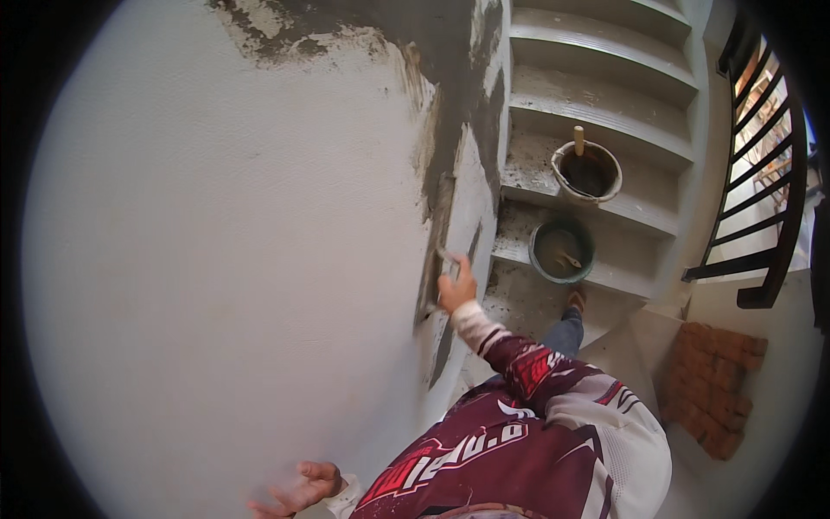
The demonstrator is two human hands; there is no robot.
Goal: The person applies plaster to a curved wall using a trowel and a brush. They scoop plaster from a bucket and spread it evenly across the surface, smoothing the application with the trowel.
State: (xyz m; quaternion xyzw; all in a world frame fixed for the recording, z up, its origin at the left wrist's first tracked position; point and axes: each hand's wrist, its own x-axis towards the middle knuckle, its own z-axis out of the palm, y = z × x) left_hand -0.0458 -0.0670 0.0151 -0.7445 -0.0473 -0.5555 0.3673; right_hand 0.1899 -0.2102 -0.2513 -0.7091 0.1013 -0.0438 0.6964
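**Wall skim, stairwell corner: state of the work**

Item 1. My left hand [298, 493], nearest me at the lower edge: fingers spread and loosely curled, holding nothing, hovering just off the wall [216, 259].

Item 2. My right hand [456, 290], arm stretched out ahead: fingers wrapped tight round the handle of the plastering trowel [435, 251], blade flat against the wall's outer edge.

Item 3. The wall itself. The broad face beside me reads pale, even and smooth; I judge that part finished. Dark grey wet or uncoated patches [458, 104] run above the trowel, up the corner and across the top; that strip is what I judge left to do.

Item 4. My foot [575, 300] on a lower step.

Item 5. Grey mixing pan [562, 251] on the step beyond, mortar and a small tool inside.

Item 6. White bucket [588, 171] one step higher, a wooden handle standing in it.

Item 7. Stack of red bricks [713, 385] on the right; dark stair railing [761, 173] farthest off.
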